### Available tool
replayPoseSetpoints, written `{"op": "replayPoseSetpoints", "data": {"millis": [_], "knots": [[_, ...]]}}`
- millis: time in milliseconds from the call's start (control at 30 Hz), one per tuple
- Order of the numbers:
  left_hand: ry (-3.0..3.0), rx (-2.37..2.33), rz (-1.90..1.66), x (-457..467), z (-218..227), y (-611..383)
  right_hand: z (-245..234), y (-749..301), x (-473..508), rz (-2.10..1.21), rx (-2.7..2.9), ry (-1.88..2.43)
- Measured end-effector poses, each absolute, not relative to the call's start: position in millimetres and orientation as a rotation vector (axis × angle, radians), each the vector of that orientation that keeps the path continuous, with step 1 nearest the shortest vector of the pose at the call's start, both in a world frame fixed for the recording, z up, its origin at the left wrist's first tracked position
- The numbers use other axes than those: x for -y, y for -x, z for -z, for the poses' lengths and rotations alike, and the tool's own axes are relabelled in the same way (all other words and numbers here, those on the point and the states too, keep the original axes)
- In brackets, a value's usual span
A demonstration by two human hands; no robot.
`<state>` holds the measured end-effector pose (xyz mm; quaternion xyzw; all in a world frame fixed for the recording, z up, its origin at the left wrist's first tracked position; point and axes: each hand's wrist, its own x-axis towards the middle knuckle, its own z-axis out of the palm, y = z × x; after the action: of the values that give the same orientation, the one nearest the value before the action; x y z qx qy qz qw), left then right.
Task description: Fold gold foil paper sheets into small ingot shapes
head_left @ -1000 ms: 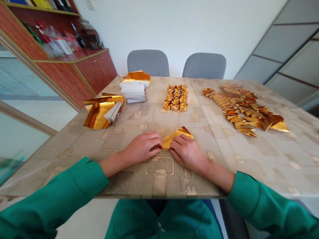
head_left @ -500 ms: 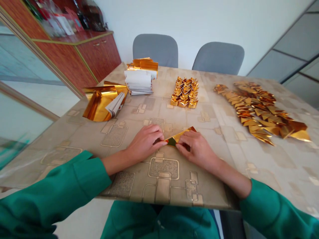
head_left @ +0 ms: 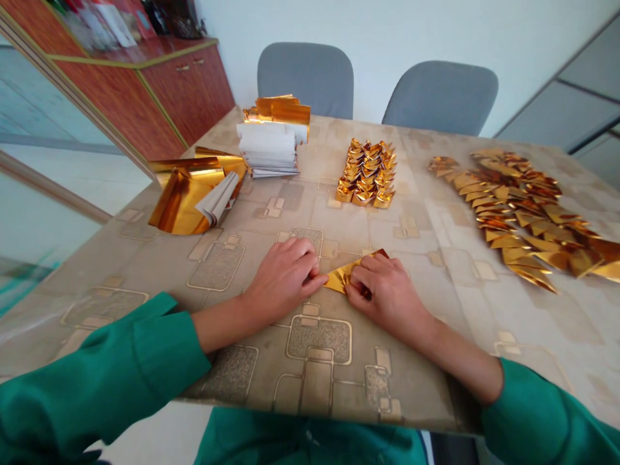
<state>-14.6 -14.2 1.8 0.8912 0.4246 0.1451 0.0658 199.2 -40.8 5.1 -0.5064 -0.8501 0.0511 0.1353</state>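
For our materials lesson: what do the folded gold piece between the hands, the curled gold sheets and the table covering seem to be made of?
The folded piece looks like foil-faced paper: mirror-bright gold, creased. The curled sheets match, with matt white paper backs. The table covering seems glossy plastic over a printed pattern, though that stays uncertain.

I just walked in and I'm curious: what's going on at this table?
A person's left hand and right hand are pressing a folded piece of gold paper against the table. Farther along lie a block of small folded gold shapes, a spread of gold triangles, and a stack of white and gold sheets.
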Motion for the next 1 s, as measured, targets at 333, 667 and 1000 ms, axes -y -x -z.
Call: {"op": "replayPoseSetpoints", "data": {"millis": [333, 667, 1000], "knots": [[-2.816, -1.258, -0.511, 13.7, -2.0, 16.2, -2.5, -196.0, 41.7, -0.113, 2.422, 1.529], [-3.1, -0.607, -0.347, 33.0, 4.2, 14.9, 4.4, -201.7, 43.0, -0.066, 2.387, 1.411], [-3.103, -0.699, -0.309, 36.6, -1.1, 13.4, -4.0, -233.6, 74.7, 0.256, 2.667, 1.037]]}}
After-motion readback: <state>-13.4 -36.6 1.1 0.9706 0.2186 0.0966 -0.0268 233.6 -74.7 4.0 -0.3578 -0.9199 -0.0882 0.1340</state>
